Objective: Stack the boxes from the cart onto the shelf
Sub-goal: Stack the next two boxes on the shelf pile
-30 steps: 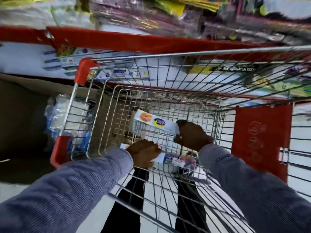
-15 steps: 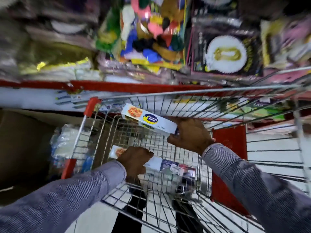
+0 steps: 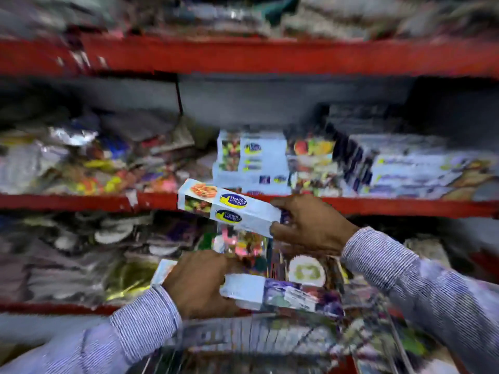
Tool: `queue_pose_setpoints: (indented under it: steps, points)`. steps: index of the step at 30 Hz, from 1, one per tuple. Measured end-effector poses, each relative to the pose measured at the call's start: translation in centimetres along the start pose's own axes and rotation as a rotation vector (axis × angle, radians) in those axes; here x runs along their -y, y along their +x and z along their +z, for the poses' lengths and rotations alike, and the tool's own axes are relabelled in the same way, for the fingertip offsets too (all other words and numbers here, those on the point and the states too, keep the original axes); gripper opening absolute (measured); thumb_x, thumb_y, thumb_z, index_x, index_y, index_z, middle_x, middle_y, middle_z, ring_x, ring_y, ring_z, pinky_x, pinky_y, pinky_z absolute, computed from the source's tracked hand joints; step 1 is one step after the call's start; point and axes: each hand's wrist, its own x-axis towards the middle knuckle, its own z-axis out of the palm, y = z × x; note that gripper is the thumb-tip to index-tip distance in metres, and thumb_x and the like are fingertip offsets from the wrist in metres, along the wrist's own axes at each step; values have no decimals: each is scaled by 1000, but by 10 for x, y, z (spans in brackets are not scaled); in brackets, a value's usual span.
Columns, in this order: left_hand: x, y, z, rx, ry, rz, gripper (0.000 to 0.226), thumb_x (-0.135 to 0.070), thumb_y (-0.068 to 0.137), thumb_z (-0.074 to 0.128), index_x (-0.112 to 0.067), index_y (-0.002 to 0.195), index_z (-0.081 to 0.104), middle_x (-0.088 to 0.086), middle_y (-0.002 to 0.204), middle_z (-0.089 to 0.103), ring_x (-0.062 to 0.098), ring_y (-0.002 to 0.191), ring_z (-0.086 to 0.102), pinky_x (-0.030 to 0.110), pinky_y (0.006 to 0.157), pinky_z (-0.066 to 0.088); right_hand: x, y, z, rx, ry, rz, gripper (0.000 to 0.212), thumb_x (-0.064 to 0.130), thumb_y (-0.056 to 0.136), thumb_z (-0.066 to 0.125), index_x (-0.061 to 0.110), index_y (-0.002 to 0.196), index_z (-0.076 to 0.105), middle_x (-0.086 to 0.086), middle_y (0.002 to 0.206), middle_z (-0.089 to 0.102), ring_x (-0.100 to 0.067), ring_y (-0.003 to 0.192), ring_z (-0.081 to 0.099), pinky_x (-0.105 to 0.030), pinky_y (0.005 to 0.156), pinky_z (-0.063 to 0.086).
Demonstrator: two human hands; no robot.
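My right hand [image 3: 310,225] grips one end of a long white box [image 3: 229,206] with a blue and yellow logo, held level in front of the red shelf edge [image 3: 405,207]. My left hand [image 3: 199,282] holds a second long white box [image 3: 280,294] lower down, above the cart. On the shelf behind the raised box stands a stack of the same white boxes [image 3: 251,163]. The wire cart [image 3: 243,344] shows only as a blurred rim at the bottom.
Red shelves run across the whole view, with an upper rail [image 3: 270,55] above. Packets of party goods [image 3: 81,168] crowd the left of the middle shelf, and more flat boxes [image 3: 421,168] lie at its right. The lower shelf holds plates and bags [image 3: 113,233].
Both hands have lifted their boxes out of the cart up to shelf height. The view has swung up from the cart to the shelves.
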Motion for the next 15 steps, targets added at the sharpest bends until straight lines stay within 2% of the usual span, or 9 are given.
queue_pose_setpoints:
  steps: [2,4,7,10,12,15]
  points:
    - [0,18,-32,-18,31,-12,75,-74,50,61,-44,118,63,-5,100,77,22,97,69,31,75,51,0,13,-32,8,-62,-39,16,39,81,58,25,88,54,-3,77,60,-25,71,56,-35,63,48]
    - [1,38,-58,-71,55,-13,73,-70,49,68,-42,116,64,-7,101,76,20,98,67,31,76,49,-5,24,-63,-20,-107,-39,15,31,83,60,21,87,50,-8,82,58,-27,74,53,-34,64,44]
    - [4,64,-81,-82,-20,-46,68,-62,47,75,-43,112,68,-13,105,75,13,99,66,28,78,50,-16,36,-82,-38,-113,-42,14,23,85,60,15,84,48,-6,83,51,-25,74,49,-35,66,41]
    - [7,89,-99,-107,-71,-38,64,-59,46,76,-41,107,72,-14,100,77,10,90,69,25,74,53,-33,55,-92,-84,-138,-24,12,19,86,58,17,83,46,-4,86,46,-26,78,49,-34,72,42]
    - [7,102,-108,-111,-73,-26,62,-56,47,77,-39,106,74,-13,98,79,10,85,71,23,69,53,-47,70,-93,-113,-155,-17,8,17,86,57,11,89,53,-10,90,49,-29,83,52,-36,76,44]
    - [12,120,-114,-135,-67,-30,61,-55,46,78,-38,104,75,-13,98,79,11,87,71,24,69,52,-66,93,-85,-120,-189,30,15,19,87,58,7,97,58,-20,99,55,-30,88,55,-38,79,47]
